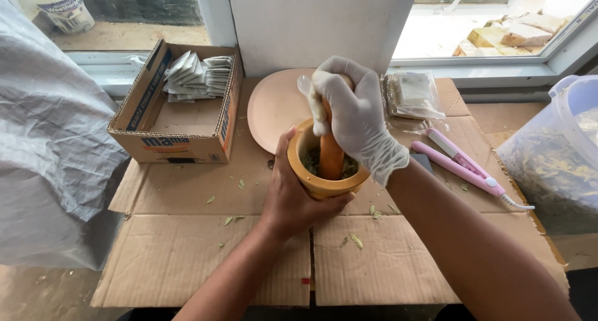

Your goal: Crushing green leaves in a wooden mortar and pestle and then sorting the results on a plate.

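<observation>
The right hand [355, 118], in a white glove, is clenched around the top of an orange pestle [331, 153] that stands nearly upright inside a yellow mortar [324, 184], its lower end buried in a bed of green leaves [349, 166]. The bare left hand [291, 199] wraps the near side of the mortar, thumb up along the rim, steadying it on the flattened cardboard [205, 258] that covers the work surface. This looks like the grinding step, with the leaves only partly crushed; bits of leaf lie scattered around the base. Pressing harder would, I judge, call for a firm hold by the left hand so the mortar does not skid. Just behind it lies a round pale plate [274, 106]; a box of sachets [180, 103] sits to the left, a pink heat sealer [464, 165] to the right
</observation>
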